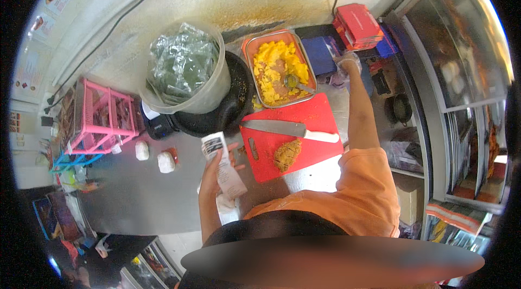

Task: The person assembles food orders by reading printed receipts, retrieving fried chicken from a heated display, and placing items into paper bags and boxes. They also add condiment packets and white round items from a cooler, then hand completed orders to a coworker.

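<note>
My left hand (210, 181) pinches a long printed paper slip (229, 174), held upright over the steel counter. At the far right, my right hand (347, 62) is closed on crinkled clear plastic (340, 77), beside blue packs (321, 55); its fingertips are partly hidden. Between my arms lies a red cutting board (317, 110). A large knife (287, 128) with a white handle rests across it, and a browned, breaded piece of food with cut lines (287, 155) sits below the blade. Behind the board stands a metal tray (251, 66) of yellow food, with a spoon (296, 82) in it.
A translucent bucket (217, 85) of clear plastic packets stands on a round black surface (242, 80). Left are a pink basket (106, 109) and two white bundles (142, 151). A red box (358, 26) stands back right. Shelving and a glass-fronted cabinet (461, 39) border the right side.
</note>
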Action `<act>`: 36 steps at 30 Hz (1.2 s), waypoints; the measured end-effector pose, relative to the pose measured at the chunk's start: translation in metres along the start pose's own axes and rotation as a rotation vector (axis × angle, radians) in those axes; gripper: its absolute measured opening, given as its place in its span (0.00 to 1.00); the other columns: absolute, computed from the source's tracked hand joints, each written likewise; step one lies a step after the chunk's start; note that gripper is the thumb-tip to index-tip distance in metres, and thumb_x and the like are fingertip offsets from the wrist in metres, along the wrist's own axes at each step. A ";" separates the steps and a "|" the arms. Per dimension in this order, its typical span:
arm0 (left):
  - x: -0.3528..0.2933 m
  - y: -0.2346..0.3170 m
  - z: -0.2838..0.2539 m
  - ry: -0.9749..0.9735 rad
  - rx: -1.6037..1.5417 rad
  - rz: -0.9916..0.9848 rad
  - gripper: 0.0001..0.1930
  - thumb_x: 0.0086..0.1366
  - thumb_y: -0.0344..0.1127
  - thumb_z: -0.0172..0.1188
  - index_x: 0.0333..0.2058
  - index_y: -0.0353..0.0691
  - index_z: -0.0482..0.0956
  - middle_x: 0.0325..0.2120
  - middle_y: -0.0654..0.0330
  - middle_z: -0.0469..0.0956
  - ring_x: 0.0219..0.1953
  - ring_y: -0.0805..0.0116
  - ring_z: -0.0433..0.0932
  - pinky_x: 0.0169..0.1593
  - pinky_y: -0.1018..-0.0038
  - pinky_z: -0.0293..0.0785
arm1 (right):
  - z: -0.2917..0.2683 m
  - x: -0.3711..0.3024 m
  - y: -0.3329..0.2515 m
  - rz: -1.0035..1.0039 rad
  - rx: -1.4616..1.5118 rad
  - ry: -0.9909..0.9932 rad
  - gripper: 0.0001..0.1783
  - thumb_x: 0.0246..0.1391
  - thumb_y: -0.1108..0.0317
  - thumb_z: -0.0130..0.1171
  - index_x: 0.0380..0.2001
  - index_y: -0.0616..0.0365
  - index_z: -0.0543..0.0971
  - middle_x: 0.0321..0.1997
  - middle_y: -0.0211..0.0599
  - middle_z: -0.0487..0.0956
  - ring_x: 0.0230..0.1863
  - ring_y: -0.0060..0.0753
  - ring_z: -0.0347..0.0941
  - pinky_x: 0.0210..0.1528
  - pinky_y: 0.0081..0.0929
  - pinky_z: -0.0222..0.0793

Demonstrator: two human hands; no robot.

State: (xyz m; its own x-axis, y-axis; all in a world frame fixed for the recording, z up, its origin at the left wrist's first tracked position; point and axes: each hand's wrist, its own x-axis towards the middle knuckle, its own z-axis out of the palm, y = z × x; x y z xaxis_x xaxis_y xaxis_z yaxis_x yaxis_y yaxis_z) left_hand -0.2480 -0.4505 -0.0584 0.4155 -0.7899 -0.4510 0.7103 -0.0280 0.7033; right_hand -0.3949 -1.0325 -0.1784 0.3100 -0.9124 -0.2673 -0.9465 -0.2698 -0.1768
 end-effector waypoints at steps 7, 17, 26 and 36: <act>0.014 0.002 0.061 0.023 0.400 -0.004 0.21 0.64 0.43 0.55 0.52 0.37 0.72 0.26 0.71 0.70 0.29 0.79 0.71 0.37 0.77 0.71 | -0.017 -0.048 -0.008 -0.229 0.532 0.609 0.20 0.44 0.56 0.64 0.35 0.60 0.80 0.34 0.50 0.80 0.36 0.49 0.75 0.43 0.38 0.69; -0.032 -0.016 0.066 -0.264 0.308 0.176 0.19 0.62 0.45 0.57 0.47 0.39 0.77 0.21 0.70 0.69 0.26 0.80 0.68 0.34 0.81 0.68 | -0.002 -0.119 -0.006 -0.149 1.260 0.030 0.17 0.44 0.74 0.61 0.41 0.58 0.75 0.39 0.43 0.79 0.34 0.42 0.75 0.37 0.36 0.71; -0.091 -0.014 0.011 -0.024 0.232 0.319 0.28 0.57 0.43 0.63 0.55 0.39 0.68 0.28 0.70 0.71 0.26 0.80 0.67 0.34 0.79 0.69 | -0.055 -0.331 -0.067 -0.477 0.619 1.182 0.12 0.50 0.66 0.58 0.34 0.65 0.78 0.29 0.48 0.78 0.30 0.40 0.74 0.37 0.37 0.69; -0.178 -0.012 -0.093 0.175 -0.010 0.361 0.25 0.58 0.39 0.62 0.51 0.39 0.63 0.31 0.66 0.71 0.27 0.79 0.70 0.25 0.80 0.67 | 0.022 -0.616 -0.229 -1.234 0.997 0.046 0.14 0.54 0.65 0.55 0.42 0.60 0.75 0.46 0.45 0.76 0.48 0.45 0.72 0.48 0.38 0.67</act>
State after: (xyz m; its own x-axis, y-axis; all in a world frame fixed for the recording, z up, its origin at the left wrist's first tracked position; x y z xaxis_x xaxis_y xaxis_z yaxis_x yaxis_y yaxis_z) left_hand -0.2774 -0.2526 -0.0382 0.7293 -0.6318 -0.2628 0.5058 0.2391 0.8289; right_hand -0.3675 -0.4017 0.0061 0.7906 -0.3077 0.5294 0.3156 -0.5361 -0.7829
